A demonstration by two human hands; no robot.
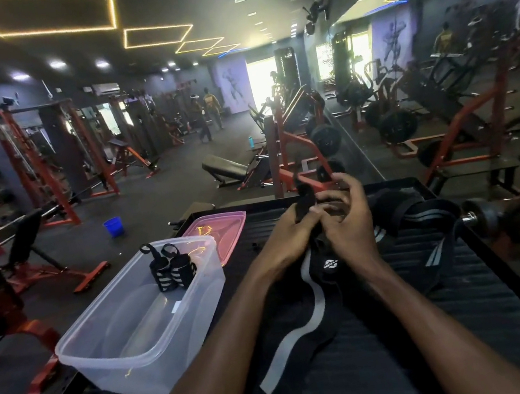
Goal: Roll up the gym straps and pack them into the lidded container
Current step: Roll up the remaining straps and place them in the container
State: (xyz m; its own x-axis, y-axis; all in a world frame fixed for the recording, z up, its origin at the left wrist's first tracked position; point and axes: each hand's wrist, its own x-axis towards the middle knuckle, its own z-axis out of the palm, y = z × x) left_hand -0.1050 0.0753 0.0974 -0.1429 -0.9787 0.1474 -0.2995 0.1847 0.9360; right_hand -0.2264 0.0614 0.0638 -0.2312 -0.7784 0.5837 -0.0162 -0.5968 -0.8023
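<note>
At frame centre, the left hand (285,226) and right hand (344,218) both pinch the end of a black grey-striped fabric strap (306,311), likely starting its roll; the clear plastic container (145,342) waits open at lower left, two rolled straps (172,272) inside.

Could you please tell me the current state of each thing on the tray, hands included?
Clear container: open, lid off.
Pink lid: lying flat behind the container.
Two rolled straps: rolled, upright inside the container.
Black strap: mostly unrolled, far end held.
Striped strap: loose, unrolled.
Left hand: gripping the black strap.
Right hand: gripping it too.
</note>
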